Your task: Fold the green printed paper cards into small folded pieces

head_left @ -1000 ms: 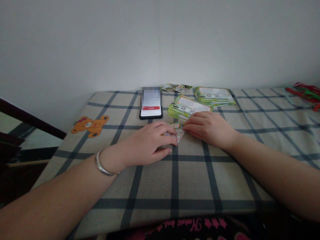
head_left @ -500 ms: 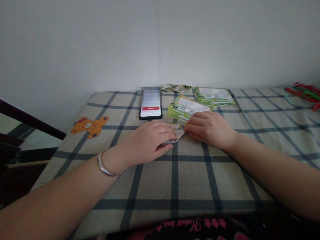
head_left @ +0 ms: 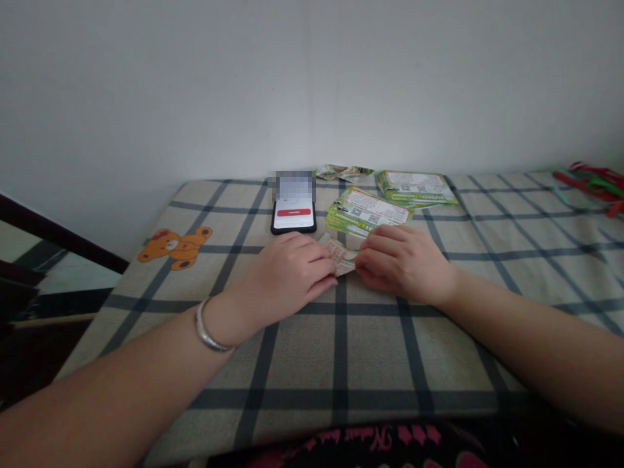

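A small folded paper card (head_left: 342, 259), printed in white, green and orange, is between my two hands just above the cloth. My left hand (head_left: 297, 270) is closed on its left side, thumb below and fingers on top. At the card's right edge, my right hand (head_left: 402, 263) pinches it with bent fingers. Part of the card is hidden under the fingers. Right behind my right hand lies a fanned stack of green printed cards (head_left: 368, 209). A phone (head_left: 294, 218) with a lit screen lies flat behind my left hand.
A second stack of green cards (head_left: 416, 187) lies farther back, beside two small folded paper pieces (head_left: 345, 172) near the wall (head_left: 312, 84). An orange bear picture (head_left: 176, 247) is on the checked tablecloth (head_left: 302, 364) at left. Red and green items (head_left: 597, 185) lie at far right.
The paper card has turned and shows a different printed face. My left fingers have drawn together around it, and my right hand has come slightly toward me.
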`<state>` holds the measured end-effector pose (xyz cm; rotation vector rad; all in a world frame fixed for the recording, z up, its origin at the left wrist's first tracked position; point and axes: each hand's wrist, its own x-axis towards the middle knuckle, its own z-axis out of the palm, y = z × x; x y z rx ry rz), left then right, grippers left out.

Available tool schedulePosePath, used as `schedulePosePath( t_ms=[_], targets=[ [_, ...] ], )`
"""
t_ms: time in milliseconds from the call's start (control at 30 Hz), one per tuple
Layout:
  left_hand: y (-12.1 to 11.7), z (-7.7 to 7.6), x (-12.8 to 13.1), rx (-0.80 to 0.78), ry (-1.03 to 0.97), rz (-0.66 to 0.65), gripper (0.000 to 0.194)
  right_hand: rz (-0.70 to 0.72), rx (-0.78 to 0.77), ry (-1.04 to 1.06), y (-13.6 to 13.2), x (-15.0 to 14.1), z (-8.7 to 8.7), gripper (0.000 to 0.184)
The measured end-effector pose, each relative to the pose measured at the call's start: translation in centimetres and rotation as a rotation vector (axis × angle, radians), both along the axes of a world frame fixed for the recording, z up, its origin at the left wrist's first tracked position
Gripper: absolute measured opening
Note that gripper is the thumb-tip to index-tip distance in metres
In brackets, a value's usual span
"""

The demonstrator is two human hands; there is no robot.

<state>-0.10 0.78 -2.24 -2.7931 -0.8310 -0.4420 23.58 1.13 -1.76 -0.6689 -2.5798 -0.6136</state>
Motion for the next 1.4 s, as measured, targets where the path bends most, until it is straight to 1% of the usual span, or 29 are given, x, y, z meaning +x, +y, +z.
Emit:
schedulePosePath(
  t_ms=[167,367,533,633,733,900,1133,1400],
  targets=[
    [-0.1,0.0,0.2,0.039,-0.027,0.004,0.016,0.03,-0.072,0.06,0.1,0.2,0.0,0.019],
    [0.1,0.0,0.1,0.016,-0.066,0.035,0.014,0.07,-0.231,0.193,0.7,0.7,0.1,0.013],
    [0.0,0.1,0.0,0.035,-0.07,0.05,0.011,0.092,-0.304,0.251,0.6,0.4,0.1,0.007],
    [-0.1,0.1,0.0,0.05,-0.08,0.057,0.009,0.079,-0.327,0.279,0.1,-0.1,0.1,0.007],
    [-0.1,0.1,0.0,0.087,-0.058,0.049,0.014,0.082,-0.349,0.288,-0.1,-0.4,0.1,0.009],
    [-0.1,0.3,0.0,0.1,-0.066,0.074,0.012,0.07,-0.388,0.267,0.4,0.0,-0.1,0.014],
    [-0.1,0.3,-0.1,0.043,-0.202,0.093,0.01,0.001,-0.439,0.236,1.3,0.3,-0.4,0.014],
    [0.2,0.1,-0.3,-0.082,-0.346,0.038,0.007,-0.038,-0.384,0.271,1.5,0.5,-0.8,0.022]
  ],
)
